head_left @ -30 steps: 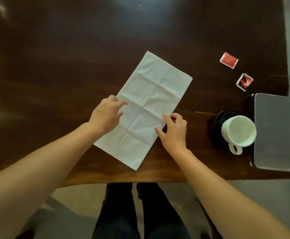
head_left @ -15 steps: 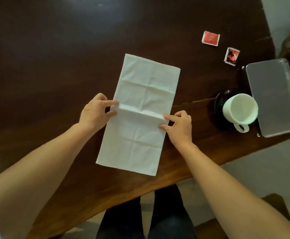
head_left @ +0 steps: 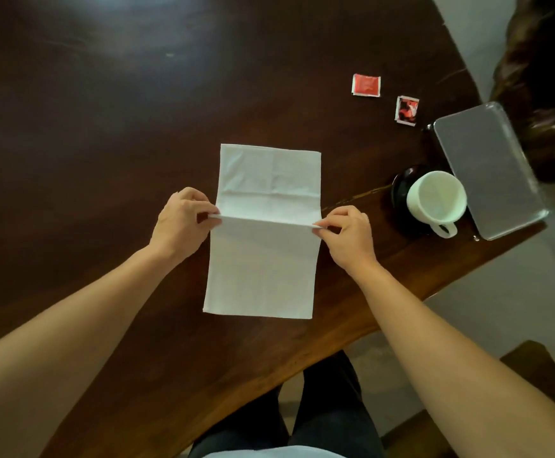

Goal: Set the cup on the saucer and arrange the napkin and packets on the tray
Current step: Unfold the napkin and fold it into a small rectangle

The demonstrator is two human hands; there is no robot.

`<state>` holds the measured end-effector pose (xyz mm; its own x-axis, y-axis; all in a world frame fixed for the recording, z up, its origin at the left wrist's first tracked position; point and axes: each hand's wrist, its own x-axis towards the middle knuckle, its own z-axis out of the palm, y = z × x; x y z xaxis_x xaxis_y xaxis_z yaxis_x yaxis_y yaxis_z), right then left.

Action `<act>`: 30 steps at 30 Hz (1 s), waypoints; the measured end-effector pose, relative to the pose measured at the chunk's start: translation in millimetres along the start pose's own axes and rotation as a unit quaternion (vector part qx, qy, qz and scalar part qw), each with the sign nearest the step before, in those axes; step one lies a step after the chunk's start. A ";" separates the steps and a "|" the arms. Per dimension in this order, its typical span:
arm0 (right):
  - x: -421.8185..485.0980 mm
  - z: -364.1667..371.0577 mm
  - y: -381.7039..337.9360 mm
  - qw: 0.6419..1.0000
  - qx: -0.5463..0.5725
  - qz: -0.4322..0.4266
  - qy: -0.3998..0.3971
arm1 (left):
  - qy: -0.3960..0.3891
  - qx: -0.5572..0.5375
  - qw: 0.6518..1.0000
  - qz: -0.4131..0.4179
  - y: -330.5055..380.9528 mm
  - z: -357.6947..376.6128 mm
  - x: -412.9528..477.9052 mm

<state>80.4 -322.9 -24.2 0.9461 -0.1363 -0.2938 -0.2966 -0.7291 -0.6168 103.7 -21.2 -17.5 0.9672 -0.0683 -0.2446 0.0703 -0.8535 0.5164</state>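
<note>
A white napkin [head_left: 262, 266] lies lengthwise on the dark wooden table, with a raised crease across its middle. My left hand [head_left: 180, 223] pinches the crease at the napkin's left edge, and my right hand [head_left: 347, 234] pinches it at the right edge. To the right, a white cup [head_left: 436, 198] sits on a black saucer [head_left: 401, 190], its handle pointing toward me. A grey metal tray [head_left: 490, 166] lies just right of the cup, with nothing on it. Two red packets [head_left: 366, 85] [head_left: 407, 110] rest on the table beyond the cup.
The table's near edge [head_left: 335, 338] runs diagonally below the napkin, with my dark-trousered legs under it. A dark wooden seat [head_left: 533, 368] shows at lower right. A dark carved furniture piece [head_left: 547, 77] stands beyond the tray at the right edge.
The napkin has turned from slanted to lengthwise in front of me. Both hands went from resting flat at its middle to pinching up a crease across it.
</note>
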 end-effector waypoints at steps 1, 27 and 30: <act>-1.7 -7.3 -2.1 1.000 0.003 -0.010 0.004 | 0.006 -0.007 1.000 0.019 2.0 -8.4 -1.2; 1.9 -119.0 -108.7 0.996 0.028 -0.073 0.036 | 0.084 -0.071 0.992 0.060 70.6 -143.6 0.5; -18.4 -90.8 -81.7 0.996 -0.034 -0.054 -0.065 | -0.016 -0.024 0.998 0.047 42.3 -115.4 -23.9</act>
<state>99.0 -321.7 97.9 0.9462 0.0300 -0.3222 -0.1798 -0.7790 -0.6006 111.7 4.0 104.9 0.9619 -0.1640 -0.2186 -0.0084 -0.8173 0.5761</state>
